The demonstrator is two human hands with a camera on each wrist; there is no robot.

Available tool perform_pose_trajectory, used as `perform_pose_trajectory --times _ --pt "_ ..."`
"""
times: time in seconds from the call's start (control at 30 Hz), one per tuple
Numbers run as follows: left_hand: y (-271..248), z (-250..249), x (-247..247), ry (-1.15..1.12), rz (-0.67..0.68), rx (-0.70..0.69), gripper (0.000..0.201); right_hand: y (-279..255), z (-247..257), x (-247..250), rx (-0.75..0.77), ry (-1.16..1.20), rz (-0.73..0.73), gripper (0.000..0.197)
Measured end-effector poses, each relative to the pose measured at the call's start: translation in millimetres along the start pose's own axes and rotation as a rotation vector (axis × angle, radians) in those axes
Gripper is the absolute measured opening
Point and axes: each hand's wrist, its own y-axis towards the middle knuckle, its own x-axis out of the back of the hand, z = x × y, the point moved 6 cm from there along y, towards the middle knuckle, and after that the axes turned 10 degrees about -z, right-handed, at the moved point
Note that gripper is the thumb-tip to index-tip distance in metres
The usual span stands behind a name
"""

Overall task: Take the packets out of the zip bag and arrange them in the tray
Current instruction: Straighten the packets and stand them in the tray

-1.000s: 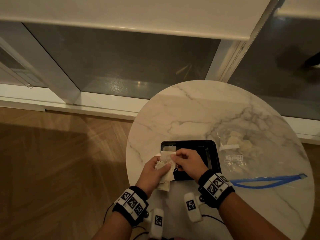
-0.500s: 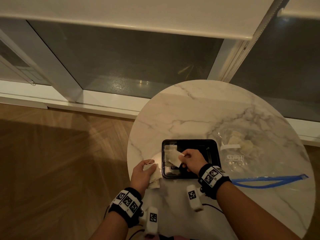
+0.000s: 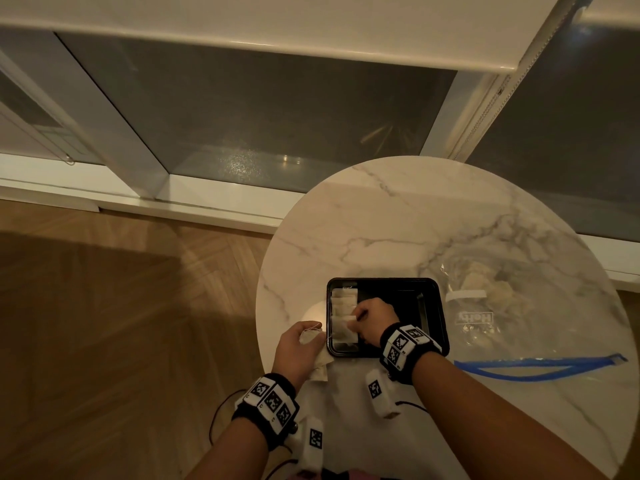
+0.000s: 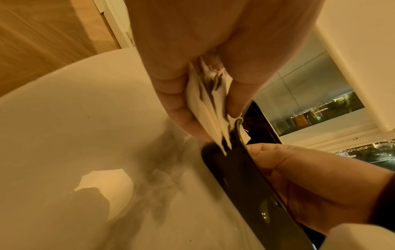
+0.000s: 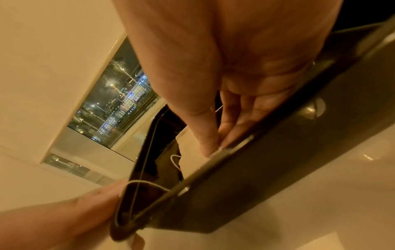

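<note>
Pinching a flat papery packet [image 3: 343, 332], right hand [image 3: 375, 315] (over glossy black tray [image 3: 434, 306]).

On the clear zip bag [image 3: 491, 317] beside me I read one mirrored word, seemingly "Holly"; nothing else is legible.

Tray [image 3: 431, 308] on table [image 3: 398, 220], zip bag [image 3: 512, 317] just right of it

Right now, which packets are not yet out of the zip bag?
The pale packets inside the clear zip bag, right of the black tray. The others lie in the tray or are held by the left hand.
</note>
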Motion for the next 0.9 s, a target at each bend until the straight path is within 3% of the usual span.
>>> perform_pose_trajectory --times 0.4,0.6,0.9 --pt "6.2 -5.8 -0.8 0.032 -0.005 -0.048 0.011 4.5 -10.6 9.1 -0.101 0.102 -0.139 0.019" --pt "8.6 -10.8 -3.6 0.081 0.001 -0.109 0.009 3.1 -10.2 4.8 -0.152 0.095 -0.124 0.021" --pt "7.1 -9.6 -6.3 0.176 0.022 -0.157 0.024 7.6 -8.1 7.2 -0.126 0.079 -0.172 0.011"
